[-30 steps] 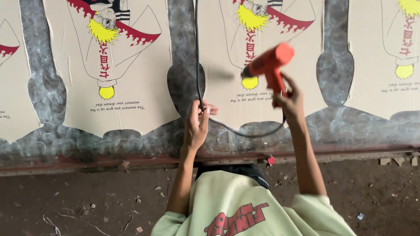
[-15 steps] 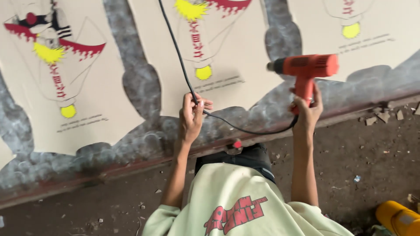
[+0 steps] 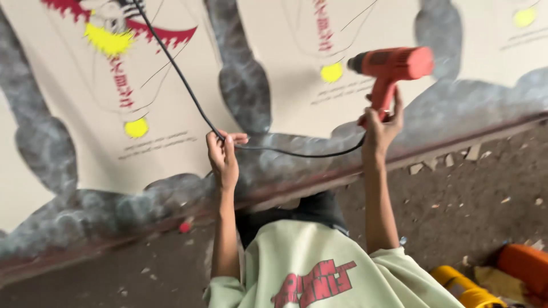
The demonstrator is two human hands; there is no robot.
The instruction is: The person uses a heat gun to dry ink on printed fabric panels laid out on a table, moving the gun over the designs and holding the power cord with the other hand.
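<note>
Head view: right hand (image 3: 381, 122) clenched on red heat gun (image 3: 394, 65), aimed left over printed sheets (image 3: 297, 68); left hand (image 3: 222, 157) pinching black cord (image 3: 177, 80) clear. Probably mid-heating; next calls for slack cord, steady nozzle

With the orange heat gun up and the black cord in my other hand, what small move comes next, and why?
Probably lift the black cord aside with the left hand: it crosses a printed beige sheet, while the right hand aims the orange heat gun leftward over the sheets.
</note>
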